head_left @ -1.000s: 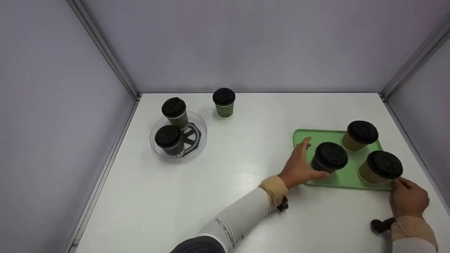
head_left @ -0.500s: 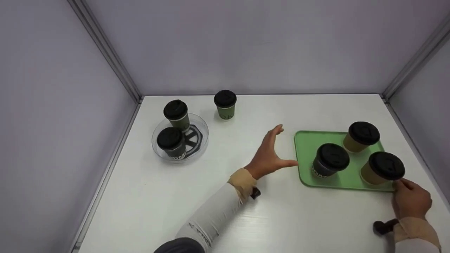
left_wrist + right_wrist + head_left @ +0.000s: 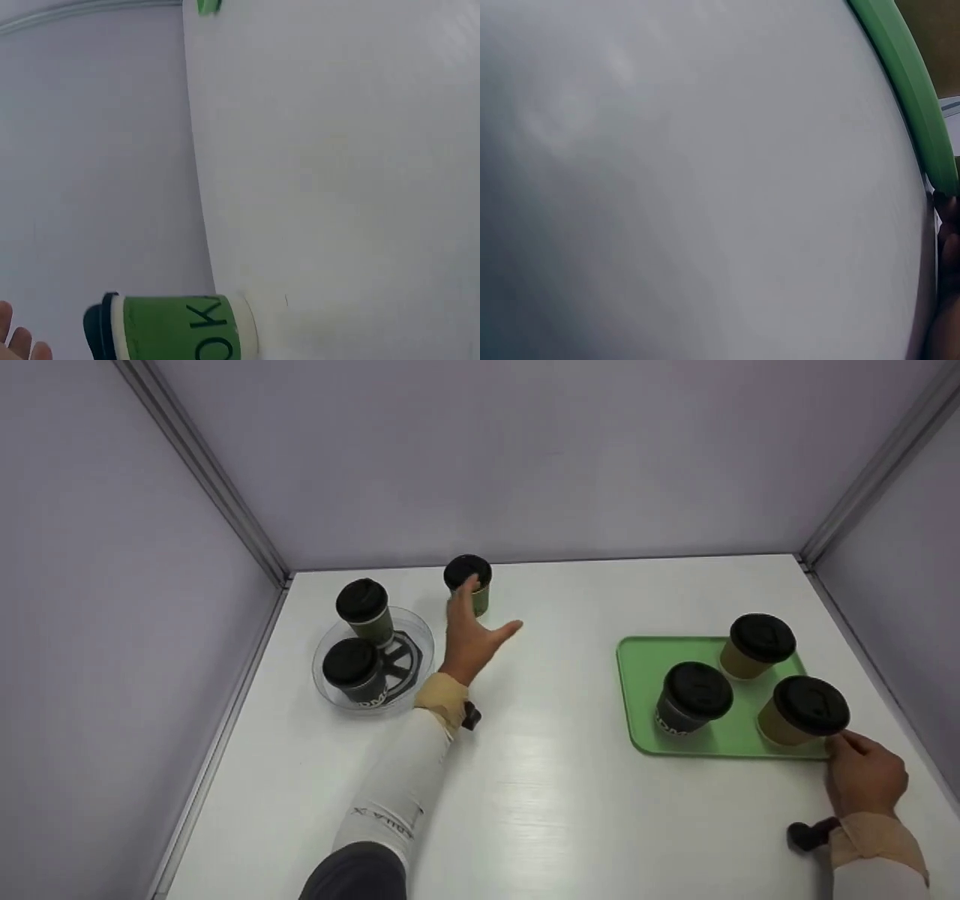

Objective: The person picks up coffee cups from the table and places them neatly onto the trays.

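My left hand (image 3: pixel 471 639) reaches over the table with thumb and fingers spread, holding nothing. Its fingertips overlap a lidded green paper coffee cup (image 3: pixel 465 568) near the back wall in the head view. In the left wrist view that coffee cup (image 3: pixel 180 328) shows dark lettering, with fingertips (image 3: pixel 19 343) beside its lid. At the right, my right hand (image 3: pixel 867 774) pinches the near right corner of a green tray (image 3: pixel 643 675). On the tray stand a dark cup (image 3: pixel 691 699) and two brown cups (image 3: pixel 757 645), all black-lidded. The right wrist view shows the tray's edge (image 3: pixel 907 82) at the fingers.
A clear round dish (image 3: pixel 429 641) at the left holds a green cup (image 3: pixel 363 606) and a dark grey cup (image 3: pixel 354 669), both with black lids. A black spoked pattern shows in the dish. Pale walls (image 3: pixel 525 457) enclose the white table (image 3: pixel 525 780) at the back and sides.
My left hand has left the dark cup on the tray and swung left and back to the lone green cup. My right hand has stayed at the tray's corner.
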Demonstrator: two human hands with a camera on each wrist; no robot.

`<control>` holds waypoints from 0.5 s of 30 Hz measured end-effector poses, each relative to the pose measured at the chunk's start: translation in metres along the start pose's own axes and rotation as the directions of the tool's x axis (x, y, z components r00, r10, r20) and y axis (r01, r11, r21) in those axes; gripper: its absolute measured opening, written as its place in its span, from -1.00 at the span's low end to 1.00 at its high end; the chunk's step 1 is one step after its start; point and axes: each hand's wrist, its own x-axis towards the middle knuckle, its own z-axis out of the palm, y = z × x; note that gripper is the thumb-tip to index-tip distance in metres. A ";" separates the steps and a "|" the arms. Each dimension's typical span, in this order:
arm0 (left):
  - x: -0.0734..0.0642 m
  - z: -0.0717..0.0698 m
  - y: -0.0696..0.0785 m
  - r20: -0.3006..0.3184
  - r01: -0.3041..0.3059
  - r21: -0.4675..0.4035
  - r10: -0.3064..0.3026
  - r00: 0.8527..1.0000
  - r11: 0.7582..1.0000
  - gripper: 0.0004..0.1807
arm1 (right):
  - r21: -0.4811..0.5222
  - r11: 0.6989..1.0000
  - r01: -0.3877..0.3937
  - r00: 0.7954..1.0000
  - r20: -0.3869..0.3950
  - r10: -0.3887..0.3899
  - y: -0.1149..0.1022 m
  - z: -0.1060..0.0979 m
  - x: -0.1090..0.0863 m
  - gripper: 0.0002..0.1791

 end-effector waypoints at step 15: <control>0.044 -0.011 -0.057 -0.100 0.145 0.086 -0.136 0.986 0.986 0.15 | -0.003 1.000 0.017 1.000 -0.008 -0.017 0.001 0.000 0.002 -0.39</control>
